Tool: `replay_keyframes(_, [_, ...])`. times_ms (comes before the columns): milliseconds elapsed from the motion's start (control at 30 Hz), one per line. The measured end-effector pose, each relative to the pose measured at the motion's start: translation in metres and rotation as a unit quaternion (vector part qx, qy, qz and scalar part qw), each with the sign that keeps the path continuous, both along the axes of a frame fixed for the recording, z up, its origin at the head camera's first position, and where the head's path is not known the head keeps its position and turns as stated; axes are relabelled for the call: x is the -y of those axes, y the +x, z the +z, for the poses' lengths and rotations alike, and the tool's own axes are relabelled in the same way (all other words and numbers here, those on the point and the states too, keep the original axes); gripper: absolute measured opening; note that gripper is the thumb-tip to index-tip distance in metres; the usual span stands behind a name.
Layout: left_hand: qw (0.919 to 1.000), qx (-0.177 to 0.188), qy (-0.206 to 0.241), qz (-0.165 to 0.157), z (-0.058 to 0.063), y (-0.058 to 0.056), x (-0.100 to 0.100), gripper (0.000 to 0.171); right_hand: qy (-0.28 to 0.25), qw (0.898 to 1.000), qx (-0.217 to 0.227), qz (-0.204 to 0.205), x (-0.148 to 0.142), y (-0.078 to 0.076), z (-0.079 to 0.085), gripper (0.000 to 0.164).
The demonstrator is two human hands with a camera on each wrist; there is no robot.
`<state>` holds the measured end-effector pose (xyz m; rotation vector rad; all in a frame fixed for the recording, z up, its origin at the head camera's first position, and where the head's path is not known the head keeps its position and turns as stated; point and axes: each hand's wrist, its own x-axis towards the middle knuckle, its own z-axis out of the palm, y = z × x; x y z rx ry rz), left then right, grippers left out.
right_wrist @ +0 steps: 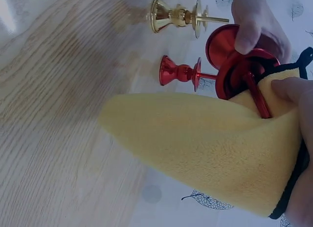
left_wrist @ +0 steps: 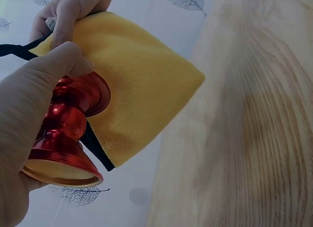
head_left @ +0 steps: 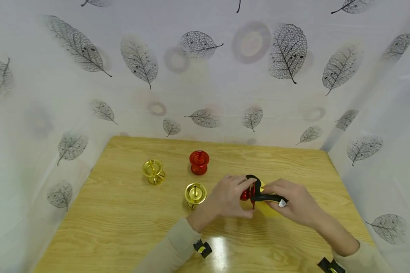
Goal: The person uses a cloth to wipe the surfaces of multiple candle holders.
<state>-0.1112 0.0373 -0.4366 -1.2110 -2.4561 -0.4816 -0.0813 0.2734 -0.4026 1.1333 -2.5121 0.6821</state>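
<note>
A shiny red candlestick (left_wrist: pixel 63 117) is gripped in my left hand (head_left: pixel 227 195), tipped on its side above the wooden table. Its flared base points toward the left wrist camera, while its dish and center stem face the right hand. My right hand (head_left: pixel 298 203) pinches a yellow cloth (right_wrist: pixel 186 139) with black edging. Part of that cloth lies inside the candlestick's dish, right at the stem, with the right thumb over it. The rest of the cloth hangs down below the right hand.
Left of my hands stand a second red candlestick (head_left: pixel 199 163) toward the back, a gold candlestick (head_left: pixel 153 169) farther left, and another gold one (head_left: pixel 195 194) close beside my left forearm. A leaf-patterned white curtain (head_left: pixel 225 83) surrounds the table's back and sides.
</note>
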Motion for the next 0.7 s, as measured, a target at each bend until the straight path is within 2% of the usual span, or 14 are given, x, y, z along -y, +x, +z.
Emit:
replay_keyframes(100, [0.9998,0.017,-0.003,-0.006,0.0006,-0.0012,0.0002,0.086,0.008,0.999,-0.041,0.007,0.0005,-0.0002,-0.0018,0.027])
replay_keyframes(200, [0.9999,0.003,-0.009,-0.009,0.0008,-0.0013,0.0003,0.085,0.004,0.999,-0.033,0.004,0.0008,-0.0002,-0.0027,0.02])
replay_keyframes(300, [0.9994,-0.029,-0.01,-0.013,-0.0003,-0.0011,0.0004,0.083,-0.005,1.0,0.026,-0.013,0.002,-0.001,-0.0029,0.02])
replay_keyframes(400, [0.9978,-0.062,0.003,-0.021,-0.0028,-0.0004,-0.0002,0.074,-0.014,0.993,0.113,-0.041,0.0031,-0.0019,-0.0022,0.02])
replay_keyframes(500, [0.9952,-0.094,0.016,-0.024,-0.0049,0.0006,-0.001,0.067,-0.037,0.976,0.208,-0.061,0.0031,-0.004,-0.0001,0.015])
replay_keyframes(567, [0.9938,-0.107,0.021,-0.02,-0.0053,0.0013,-0.0012,0.067,-0.06,0.96,0.265,-0.069,0.0022,-0.0062,0.0009,0.012])
replay_keyframes(700, [0.9921,-0.122,0.025,-0.013,-0.0055,0.0015,-0.0014,0.073,-0.131,0.91,0.386,-0.069,-0.0006,-0.0089,0.0012,0.015])
